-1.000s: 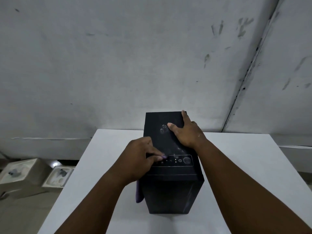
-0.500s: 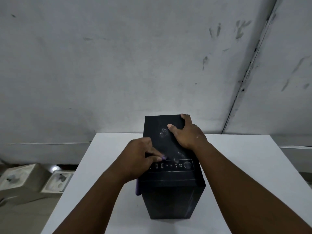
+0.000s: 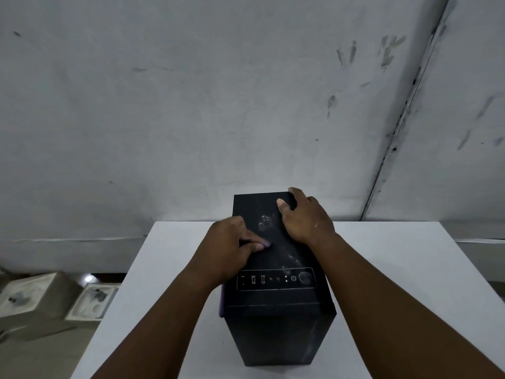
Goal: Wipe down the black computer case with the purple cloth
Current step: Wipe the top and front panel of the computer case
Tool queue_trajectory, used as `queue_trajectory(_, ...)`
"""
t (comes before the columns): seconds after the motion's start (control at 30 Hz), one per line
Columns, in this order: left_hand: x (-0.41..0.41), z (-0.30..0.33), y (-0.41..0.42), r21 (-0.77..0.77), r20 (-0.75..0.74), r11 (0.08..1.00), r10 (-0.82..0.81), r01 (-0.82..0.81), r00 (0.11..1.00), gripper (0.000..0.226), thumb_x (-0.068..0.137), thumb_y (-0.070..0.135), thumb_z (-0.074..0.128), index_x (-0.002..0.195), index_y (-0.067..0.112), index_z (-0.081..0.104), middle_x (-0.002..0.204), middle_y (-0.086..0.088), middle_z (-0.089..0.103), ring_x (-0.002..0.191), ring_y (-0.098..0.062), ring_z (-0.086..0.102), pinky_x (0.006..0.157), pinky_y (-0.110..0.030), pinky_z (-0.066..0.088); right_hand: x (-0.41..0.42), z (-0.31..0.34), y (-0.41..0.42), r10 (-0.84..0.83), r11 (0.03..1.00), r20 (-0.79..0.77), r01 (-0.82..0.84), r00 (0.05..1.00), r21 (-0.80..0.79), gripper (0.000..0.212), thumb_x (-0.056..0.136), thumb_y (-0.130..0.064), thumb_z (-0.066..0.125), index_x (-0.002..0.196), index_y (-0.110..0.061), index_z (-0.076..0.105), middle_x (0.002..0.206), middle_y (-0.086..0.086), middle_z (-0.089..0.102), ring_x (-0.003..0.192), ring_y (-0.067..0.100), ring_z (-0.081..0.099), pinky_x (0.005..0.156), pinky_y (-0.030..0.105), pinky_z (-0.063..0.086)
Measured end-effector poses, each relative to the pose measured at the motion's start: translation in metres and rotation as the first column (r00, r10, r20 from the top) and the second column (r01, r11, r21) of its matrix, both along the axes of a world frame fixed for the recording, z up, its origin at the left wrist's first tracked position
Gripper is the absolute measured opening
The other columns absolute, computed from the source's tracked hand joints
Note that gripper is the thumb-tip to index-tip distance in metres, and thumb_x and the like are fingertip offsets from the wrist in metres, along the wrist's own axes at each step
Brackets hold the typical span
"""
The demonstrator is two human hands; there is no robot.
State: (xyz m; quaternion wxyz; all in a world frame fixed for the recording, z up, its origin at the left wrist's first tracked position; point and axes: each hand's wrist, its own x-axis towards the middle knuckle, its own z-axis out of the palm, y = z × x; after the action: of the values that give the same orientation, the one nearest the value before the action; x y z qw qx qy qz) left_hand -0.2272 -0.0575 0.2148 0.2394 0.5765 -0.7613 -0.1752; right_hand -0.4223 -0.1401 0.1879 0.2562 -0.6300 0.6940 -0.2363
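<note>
I see black computer case [image 3: 276, 269] upright on white bench [image 3: 396, 269], top's long axis running 6 to 12, port strip at 6 end. Left hand [image 3: 226, 253] at 9 edge, fingers [image 3: 257, 243] curled, pinching purple cloth [image 3: 222, 302]; cloth mostly hidden. Right hand [image 3: 306, 217] grips 1 o'clock corner, fingertips hidden.
</note>
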Motion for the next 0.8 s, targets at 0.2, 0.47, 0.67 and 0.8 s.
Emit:
queue_trajectory(0.2,-0.003,0.003,-0.035,0.003,-0.005,0.994,0.108,-0.108,0.994,0.013,0.092,0.034,0.076,0.102,0.040,0.081,0.086,0.020,0.059,0.083,0.001,0.054,0.070,-0.009,0.033,0.001,0.001,-0.004,-0.010,1.000,-0.006,0.010,1.000,0.010,0.052,0.098,-0.066,0.042,0.140,-0.037,0.037,0.125,0.008,0.062,0.116,0.032,0.060,0.095,0.043,0.049)
queue_trajectory(0.47,0.001,-0.007,-0.022,-0.009,-0.031,0.999,0.045,-0.045,0.999,0.014,0.091,0.034,0.077,0.101,0.044,0.080,0.084,0.014,0.060,0.082,-0.003,0.056,0.070,-0.010,0.038,0.007,0.004,-0.020,-0.050,0.999,-0.044,0.050,0.998,0.009,0.031,0.101,-0.058,0.040,0.115,-0.030,0.038,0.109,0.007,0.060,0.094,0.029,0.057,0.081,0.039,0.042)
queue_trajectory(0.67,-0.003,-0.004,-0.061,-0.040,-0.067,0.982,0.180,-0.183,0.981,0.014,0.091,0.032,0.076,0.100,0.041,0.081,0.083,0.018,0.059,0.081,0.000,0.055,0.073,-0.007,0.034,0.010,0.006,-0.029,-0.059,0.998,-0.059,0.060,0.996,0.008,0.033,0.104,-0.055,0.039,0.115,-0.023,0.040,0.112,0.009,0.055,0.092,0.028,0.054,0.081,0.039,0.042)
queue_trajectory(0.8,-0.001,-0.005,-0.062,-0.017,-0.073,0.988,0.153,-0.155,0.985,0.014,0.091,0.029,0.078,0.099,0.040,0.082,0.085,0.016,0.061,0.082,-0.001,0.056,0.074,-0.012,0.036,0.010,0.005,-0.031,-0.067,0.998,-0.046,0.067,0.997,-0.011,0.031,0.105,-0.052,0.040,0.112,-0.022,0.041,0.113,0.010,0.055,0.091,0.029,0.054,0.082,0.040,0.044)
